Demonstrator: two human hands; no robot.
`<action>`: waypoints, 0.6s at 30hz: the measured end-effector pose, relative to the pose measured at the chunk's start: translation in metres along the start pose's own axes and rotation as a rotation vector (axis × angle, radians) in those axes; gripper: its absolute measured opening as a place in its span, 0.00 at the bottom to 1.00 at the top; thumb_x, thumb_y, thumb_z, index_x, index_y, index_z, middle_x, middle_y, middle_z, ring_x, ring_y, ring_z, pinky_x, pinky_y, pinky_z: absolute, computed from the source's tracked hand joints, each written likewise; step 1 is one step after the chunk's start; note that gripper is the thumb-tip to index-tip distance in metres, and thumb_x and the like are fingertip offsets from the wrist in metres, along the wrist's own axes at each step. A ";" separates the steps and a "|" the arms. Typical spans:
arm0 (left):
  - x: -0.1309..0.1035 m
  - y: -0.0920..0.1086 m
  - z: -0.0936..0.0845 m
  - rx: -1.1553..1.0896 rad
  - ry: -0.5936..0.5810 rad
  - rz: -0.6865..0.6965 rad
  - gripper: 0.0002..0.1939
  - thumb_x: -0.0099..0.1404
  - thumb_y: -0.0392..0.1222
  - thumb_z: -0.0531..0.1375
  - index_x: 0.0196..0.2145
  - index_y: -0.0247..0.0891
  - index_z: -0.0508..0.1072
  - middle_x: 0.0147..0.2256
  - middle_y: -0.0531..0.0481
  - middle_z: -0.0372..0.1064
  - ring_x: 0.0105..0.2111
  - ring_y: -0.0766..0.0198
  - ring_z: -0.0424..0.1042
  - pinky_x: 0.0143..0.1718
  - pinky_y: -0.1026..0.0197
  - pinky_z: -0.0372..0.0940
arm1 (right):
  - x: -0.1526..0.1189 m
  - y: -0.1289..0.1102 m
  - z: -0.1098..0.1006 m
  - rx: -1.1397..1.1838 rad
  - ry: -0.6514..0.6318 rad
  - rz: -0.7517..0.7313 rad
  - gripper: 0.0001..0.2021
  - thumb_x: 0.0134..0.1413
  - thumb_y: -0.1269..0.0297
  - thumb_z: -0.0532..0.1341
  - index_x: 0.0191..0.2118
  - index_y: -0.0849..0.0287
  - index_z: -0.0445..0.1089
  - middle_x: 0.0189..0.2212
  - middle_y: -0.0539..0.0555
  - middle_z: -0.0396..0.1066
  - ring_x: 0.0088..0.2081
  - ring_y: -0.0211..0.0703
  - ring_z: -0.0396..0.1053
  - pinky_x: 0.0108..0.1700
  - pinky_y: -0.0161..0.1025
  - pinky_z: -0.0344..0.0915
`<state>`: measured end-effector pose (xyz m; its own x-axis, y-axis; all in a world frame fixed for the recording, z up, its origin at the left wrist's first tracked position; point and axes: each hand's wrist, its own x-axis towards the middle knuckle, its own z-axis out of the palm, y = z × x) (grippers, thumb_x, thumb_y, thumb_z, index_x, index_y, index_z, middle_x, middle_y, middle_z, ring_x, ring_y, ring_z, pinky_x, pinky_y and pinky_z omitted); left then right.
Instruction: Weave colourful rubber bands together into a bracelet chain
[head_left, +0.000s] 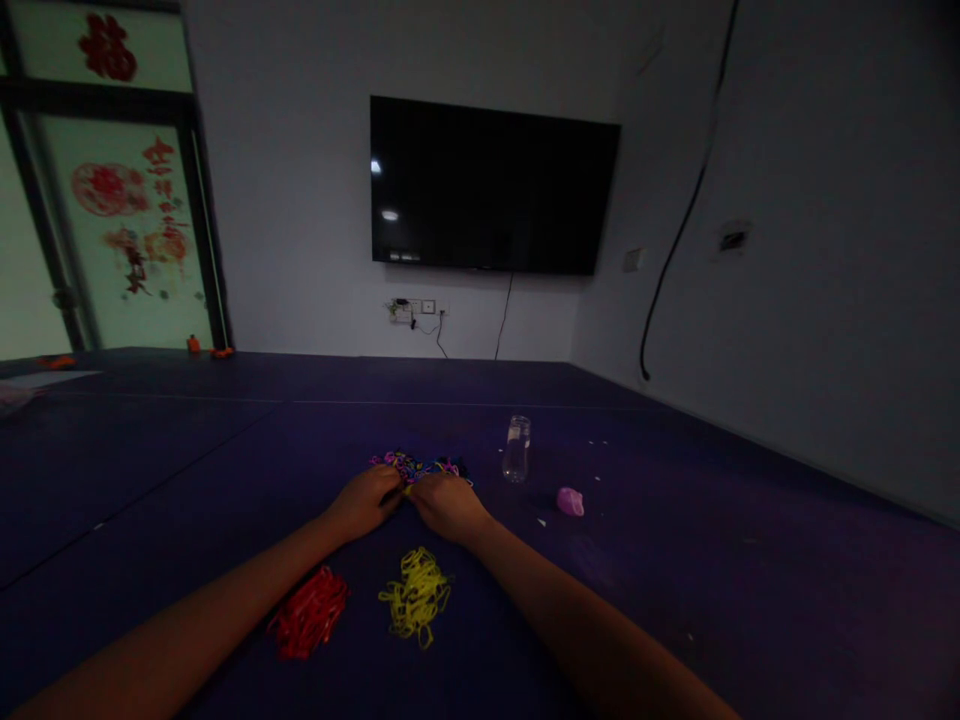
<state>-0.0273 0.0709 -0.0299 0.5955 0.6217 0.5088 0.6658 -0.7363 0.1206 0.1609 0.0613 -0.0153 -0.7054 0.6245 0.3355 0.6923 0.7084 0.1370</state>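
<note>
My left hand (369,502) and my right hand (450,505) are close together at the near edge of a mixed pile of coloured rubber bands (420,466). Both hands have curled fingers, and their tips are partly hidden. A bit of yellow rubber band (409,491) shows at the fingertips of my right hand, in the gap between the hands. What my left fingers pinch, if anything, is too small to make out. Closer to me lie a heap of red rubber bands (310,612), below my left wrist, and a looser heap of yellow rubber bands (418,595) between my forearms.
On the dark purple surface (675,580), a clear bottle (516,450) stands right of the pile. A crumpled pink item (570,502) and small white scraps lie nearby. Small orange objects (193,344) are at the far left. A television (495,185) hangs on the wall.
</note>
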 end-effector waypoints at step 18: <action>0.001 -0.003 0.003 -0.013 0.005 0.005 0.07 0.63 0.31 0.54 0.28 0.37 0.65 0.29 0.49 0.66 0.33 0.61 0.66 0.34 0.62 0.59 | 0.001 0.000 0.001 -0.048 -0.030 0.002 0.12 0.61 0.69 0.49 0.38 0.61 0.70 0.38 0.59 0.74 0.40 0.44 0.70 0.42 0.36 0.62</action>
<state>-0.0272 0.0744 -0.0319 0.5964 0.6169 0.5135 0.6572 -0.7426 0.1289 0.1600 0.0626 -0.0155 -0.7075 0.6361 0.3078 0.7000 0.6908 0.1814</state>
